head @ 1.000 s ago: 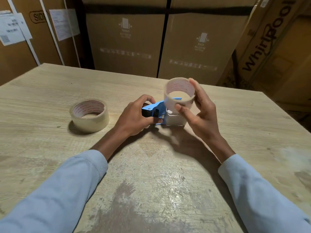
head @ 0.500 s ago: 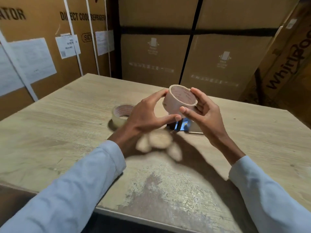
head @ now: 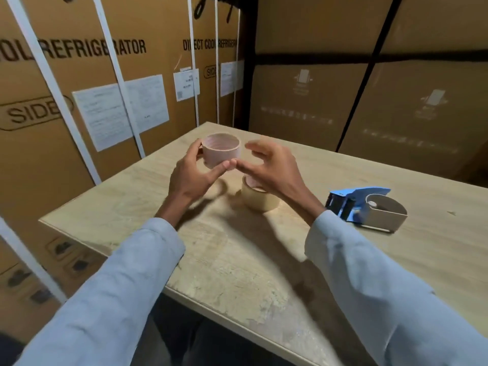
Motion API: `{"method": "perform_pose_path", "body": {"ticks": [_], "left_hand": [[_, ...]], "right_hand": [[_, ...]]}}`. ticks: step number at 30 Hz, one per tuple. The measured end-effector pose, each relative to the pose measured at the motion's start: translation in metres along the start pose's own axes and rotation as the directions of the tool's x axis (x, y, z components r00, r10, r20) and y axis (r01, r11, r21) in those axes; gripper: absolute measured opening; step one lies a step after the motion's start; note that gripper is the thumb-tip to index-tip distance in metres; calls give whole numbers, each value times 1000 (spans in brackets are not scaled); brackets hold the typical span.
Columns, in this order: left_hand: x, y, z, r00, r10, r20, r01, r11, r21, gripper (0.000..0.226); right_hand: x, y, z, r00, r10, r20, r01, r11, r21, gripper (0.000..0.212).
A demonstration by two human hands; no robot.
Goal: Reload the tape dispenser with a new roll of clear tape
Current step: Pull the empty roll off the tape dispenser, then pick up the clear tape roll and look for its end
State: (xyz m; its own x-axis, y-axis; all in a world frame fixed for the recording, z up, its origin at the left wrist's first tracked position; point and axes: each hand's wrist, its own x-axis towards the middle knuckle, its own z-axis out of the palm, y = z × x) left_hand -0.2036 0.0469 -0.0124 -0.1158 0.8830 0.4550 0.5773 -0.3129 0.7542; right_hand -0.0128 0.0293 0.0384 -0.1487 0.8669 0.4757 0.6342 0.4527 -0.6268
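Above table (head: 237, 260), empty core (head: 221, 151) in left hand (head: 191, 175), axis upright.

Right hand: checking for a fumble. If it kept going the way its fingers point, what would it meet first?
Probably the empty core held in the left hand; the right hand points at it, depth unclear.

Tape roll (head: 260, 198) on table (head: 245, 262), dispenser (head: 369, 208) to its right

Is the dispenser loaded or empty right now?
Empty: the dispenser shows a bare hub; the full roll sits on the table.
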Motion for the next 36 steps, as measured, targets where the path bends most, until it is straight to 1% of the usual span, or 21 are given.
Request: {"method": "perform_pose_path", "body": {"ticks": [2, 5, 7, 9, 11, 14, 16, 18, 20, 21, 23, 24, 26, 28, 29, 30, 31, 32, 34, 35, 36], "left_hand": [[-3, -14, 7, 995, -74, 63, 67, 992, 108, 93], [-1, -22, 20, 980, -111, 165, 63, 960, 274, 87], [1, -23, 24, 974, -133, 185, 66, 941, 333, 81], [2, -24, 25, 973, -139, 183, 65, 930, 361, 80], [1, -25, 25, 972, -134, 192, 55, 928, 368, 87], [1, -23, 24, 967, -132, 219, 53, 940, 336, 108], [-1, -21, 23, 987, -33, 160, -21, 947, 319, 107], [-5, -16, 23, 991, 131, 39, -137, 951, 277, 92], [-8, -8, 25, 961, 268, -69, -244, 938, 247, 77], [-9, -3, 28, 944, 314, -98, -282, 927, 249, 73], [-11, 6, 34, 925, 363, -110, -331, 913, 237, 67], [-12, 10, 37, 923, 368, -111, -342, 919, 198, 64], [-13, 19, 43, 932, 337, -135, -335, 941, 36, 53], [-13, 28, 50, 961, 248, -122, -268, 943, -198, 41], [-13, 35, 54, 981, 175, -81, -192, 919, -345, 38], [-14, 44, 58, 996, 89, -1, -78, 866, -495, 37], [-15, 53, 62, 993, 18, 115, 56, 793, -607, 38], [-14, 62, 67, 970, -22, 242, 181, 727, -662, 40], [-14, 78, 78, 887, -30, 460, 386, 594, -706, 52], [-14, 85, 85, 848, -15, 530, 460, 517, -722, 57], [-14, 93, 92, 824, -1, 567, 504, 460, -731, 62]], "right_hand": [[-6, 4, 7, 998, -65, -15, 64, 996, -70, 52], [-18, 18, 13, 987, -160, -5, 157, 975, -155, 41], [-24, 30, 16, 978, -207, 17, 207, 962, -178, 37], [-28, 42, 17, 971, -238, 38, 241, 954, -180, 32], [-32, 51, 17, 964, -260, 64, 267, 944, -193, 32], [-37, 57, 10, 925, -359, 126, 380, 880, -284, 40], [-38, 59, 1, 903, -414, 111, 428, 858, -283, 43], [-37, 64, -8, 902, -425, 77, 429, 860, -275, 41], [-36, 70, -11, 904, -417, 96, 426, 853, -302, 39], [-35, 73, -10, 900, -418, 125, 436, 842, -319, 38], [-34, 75, -7, 890, -411, 198, 455, 832, -317, 34], [-33, 75, -7, 892, -402, 209, 449, 844, -292, 32], [-31, 75, -12, 921, -354, 162, 382, 903, -195, 30], [-30, 71, -23, 961, -268, 63, 270, 963, -11, 32], [-31, 68, -33, 972, -233, 24, 230, 969, 95, 31], [-33, 65, -45, 977, -211, 0, 208, 961, 181, 28], [-37, 62, -57, 980, -199, -15, 198, 953, 231, 25], [-41, 62, -71, 980, -200, -22, 199, 950, 239, 23], [-53, 67, -96, 971, -237, -12, 236, 961, 145, 23], [-59, 71, -107, 962, -275, -1, 274, 960, 61, 24], [-67, 76, -116, 947, -322, 7, 322, 946, -24, 22]]}}
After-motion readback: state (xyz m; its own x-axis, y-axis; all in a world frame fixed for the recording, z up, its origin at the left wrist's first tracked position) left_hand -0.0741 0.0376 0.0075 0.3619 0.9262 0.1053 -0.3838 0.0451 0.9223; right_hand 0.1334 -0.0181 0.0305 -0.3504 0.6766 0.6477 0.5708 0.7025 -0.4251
